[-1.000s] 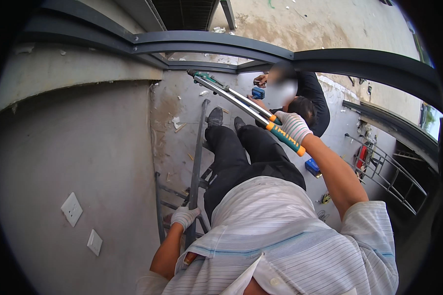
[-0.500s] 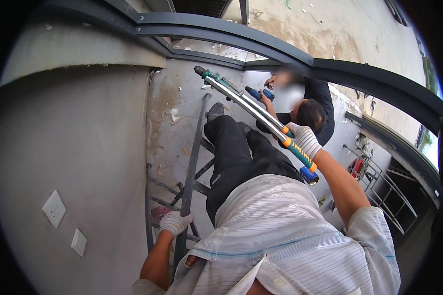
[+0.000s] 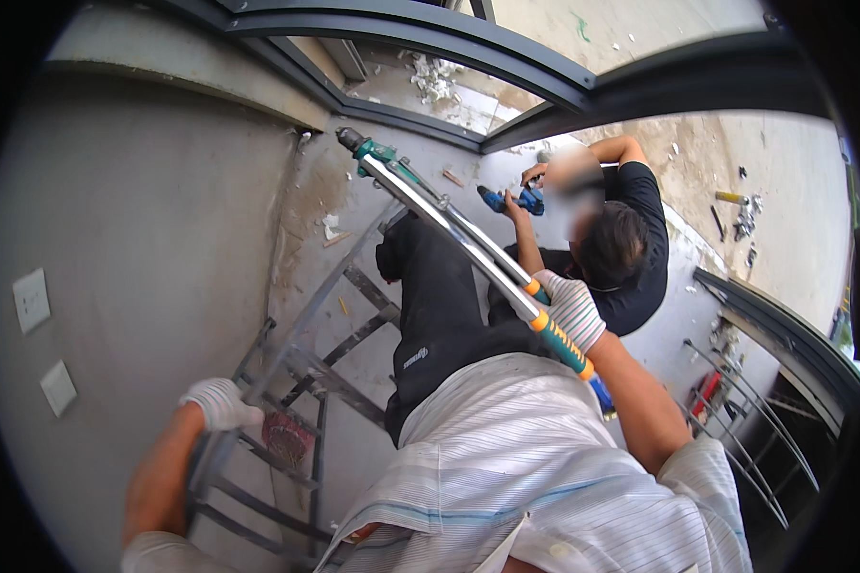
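Note:
My gloved right hand (image 3: pixel 573 307) is closed round the green and orange grips of a long-handled rivet gun (image 3: pixel 449 232). Its two silver arms run up to the left, ending in a green head with a dark nose. On the left, my gloved left hand (image 3: pixel 225 404) grips the rail of a grey metal ladder (image 3: pixel 334 384), which stands beside my legs and looks smeared by motion. A co-worker (image 3: pixel 645 253) in a dark shirt crouches just beyond my right hand, holding a blue cordless drill (image 3: pixel 518 200).
Dark metal framing (image 3: pixel 430 40) crosses overhead. A grey wall (image 3: pixel 143 210) with two white plates rises at left. Scraps litter the floor, and a reddish object (image 3: pixel 287 439) shows behind the ladder. Metal rails (image 3: pixel 750 430) and a red item (image 3: pixel 705 393) lie at right.
My left hand and the ladder rail have shifted left, so the ladder now slants more. The rivet gun has moved slightly left and down with my right hand. The view has turned somewhat.

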A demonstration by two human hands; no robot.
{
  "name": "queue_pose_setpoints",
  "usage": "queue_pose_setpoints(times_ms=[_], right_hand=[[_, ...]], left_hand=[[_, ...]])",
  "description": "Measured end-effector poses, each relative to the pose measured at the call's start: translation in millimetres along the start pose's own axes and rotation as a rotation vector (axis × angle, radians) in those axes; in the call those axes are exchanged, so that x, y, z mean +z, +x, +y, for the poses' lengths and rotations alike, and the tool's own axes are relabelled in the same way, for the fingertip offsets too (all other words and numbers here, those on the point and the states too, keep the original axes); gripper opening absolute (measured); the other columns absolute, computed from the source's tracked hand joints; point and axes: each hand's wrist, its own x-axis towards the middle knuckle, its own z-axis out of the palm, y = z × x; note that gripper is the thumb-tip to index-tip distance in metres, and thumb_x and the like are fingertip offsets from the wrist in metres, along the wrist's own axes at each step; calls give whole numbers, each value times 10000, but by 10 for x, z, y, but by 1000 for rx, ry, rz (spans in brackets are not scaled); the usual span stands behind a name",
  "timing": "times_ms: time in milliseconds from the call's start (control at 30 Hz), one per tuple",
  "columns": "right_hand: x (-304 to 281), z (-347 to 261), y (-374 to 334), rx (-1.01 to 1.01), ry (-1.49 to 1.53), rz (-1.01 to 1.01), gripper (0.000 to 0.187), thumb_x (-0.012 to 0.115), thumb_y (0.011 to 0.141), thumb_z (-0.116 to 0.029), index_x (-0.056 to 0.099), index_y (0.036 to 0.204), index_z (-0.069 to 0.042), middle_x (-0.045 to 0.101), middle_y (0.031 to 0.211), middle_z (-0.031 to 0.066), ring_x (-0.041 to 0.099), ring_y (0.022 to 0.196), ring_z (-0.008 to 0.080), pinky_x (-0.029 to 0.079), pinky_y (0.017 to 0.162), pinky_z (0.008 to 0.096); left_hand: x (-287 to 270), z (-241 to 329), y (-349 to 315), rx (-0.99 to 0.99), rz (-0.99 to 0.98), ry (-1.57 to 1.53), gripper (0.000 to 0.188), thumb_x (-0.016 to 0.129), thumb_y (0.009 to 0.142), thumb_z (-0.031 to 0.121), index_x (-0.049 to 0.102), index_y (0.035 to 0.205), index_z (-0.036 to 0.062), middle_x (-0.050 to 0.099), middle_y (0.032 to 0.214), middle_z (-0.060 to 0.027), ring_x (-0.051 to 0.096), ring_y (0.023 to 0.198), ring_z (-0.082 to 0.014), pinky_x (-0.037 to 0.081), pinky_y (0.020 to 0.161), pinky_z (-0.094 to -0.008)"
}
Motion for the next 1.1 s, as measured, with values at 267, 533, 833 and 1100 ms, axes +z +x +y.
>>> queue_pose_setpoints(times_ms=[267, 533, 833, 1100], right_hand=[[343, 1418, -1008, -168, 163, 104, 355, 712, 937, -435, 693, 985, -84, 692, 740, 156, 712, 707, 337, 560, 683, 401], [306, 2394, -2040, -215, 248, 41, 301, 738, 940, -351, 674, 992, -61, 662, 690, 123, 706, 636, 261, 546, 633, 345], [580, 2618, -2333, -279, 63, 83, 202, 795, 857, -182, 673, 957, -56, 664, 710, 78, 653, 636, 151, 535, 655, 303], [1106, 2341, -2702, -113, 393, -46, 86, 710, 967, -75, 644, 929, -35, 562, 801, -57, 438, 730, 48, 450, 715, 202]], left_hand=[[271, 1142, -368, -489, 540, 58, 594, 685, 822, 568, 777, 1002, 10, 731, 1062, -247, 704, 1042, -391, 558, 915, -449], [1368, 3134, -86, -390, 1255, -679, 571, 448, 977, 526, 759, 932, 49, 710, 968, -249, 682, 943, -440, 535, 864, -520], [3181, 4120, 77, -305, 1121, -1185, 533, 568, 956, 576, 764, 935, 81, 741, 868, -190, 721, 885, -382, 554, 830, -465], [4074, 3906, 567, -322, 1398, -1909, 626, 724, 864, 625, 737, 914, 2, 731, 808, -107, 676, 766, -231, 530, 764, -364]])
